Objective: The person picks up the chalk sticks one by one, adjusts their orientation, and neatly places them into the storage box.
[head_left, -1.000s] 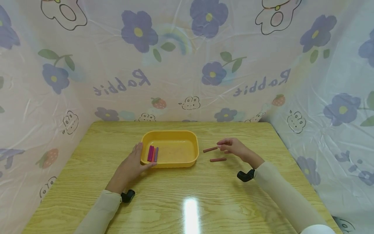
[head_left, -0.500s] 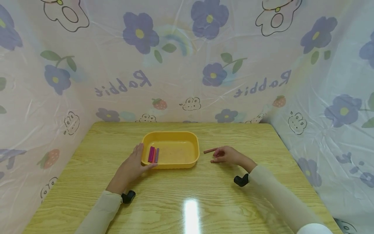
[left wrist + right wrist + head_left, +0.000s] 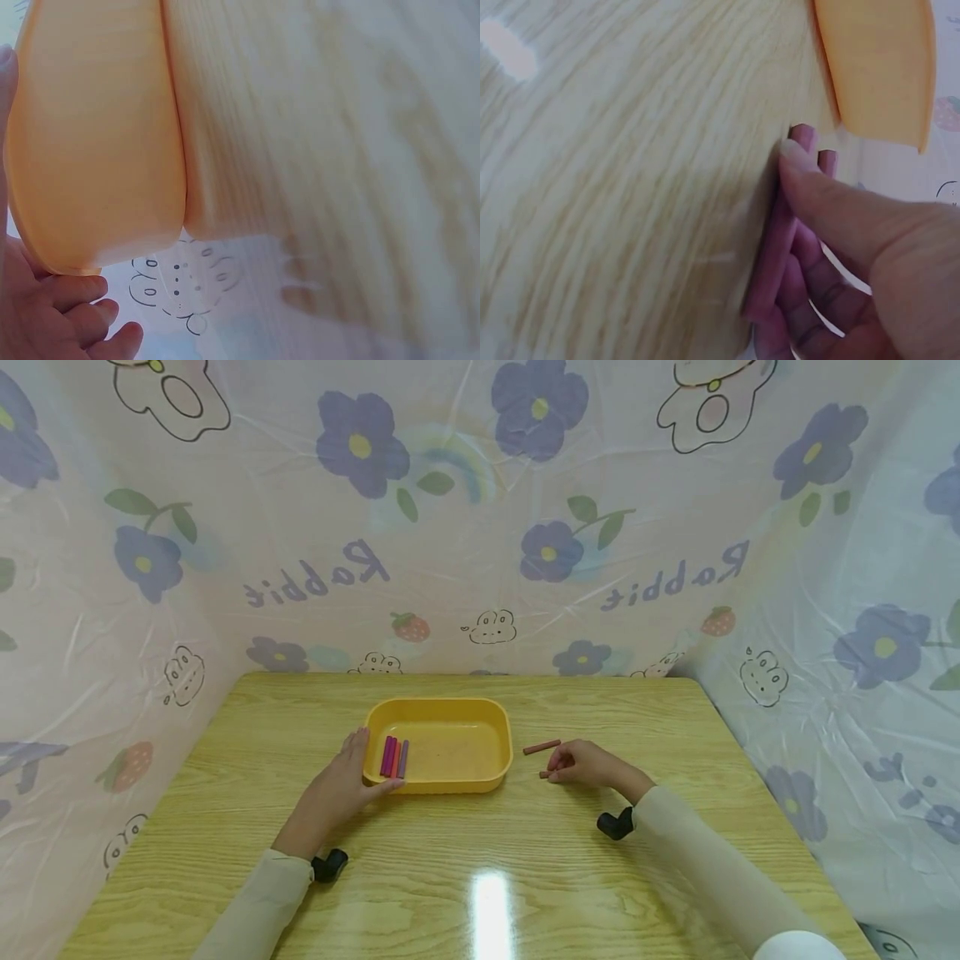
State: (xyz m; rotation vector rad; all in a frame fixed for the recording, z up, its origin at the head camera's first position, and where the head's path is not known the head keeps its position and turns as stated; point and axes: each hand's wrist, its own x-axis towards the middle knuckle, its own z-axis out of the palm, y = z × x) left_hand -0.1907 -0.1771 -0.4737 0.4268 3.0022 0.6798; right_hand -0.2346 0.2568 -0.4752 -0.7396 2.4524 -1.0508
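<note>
Right hand [image 3: 592, 764] has nearer brown stick [image 3: 774, 244] pinched thumb-to-fingers at the table [image 3: 420, 877], second stick [image 3: 542, 747] just beyond, gap to yellow tray's [image 3: 442, 786] right edge, left hand [image 3: 330, 793] loosely spread, touching tray's left end.

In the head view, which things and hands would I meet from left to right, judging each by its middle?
Left hand, two magenta sticks, red-orange stick, grayish-purple stick, yellow tray, farther brown stick, right hand. The pinched brown stick is left out: its place is unclear.
</note>
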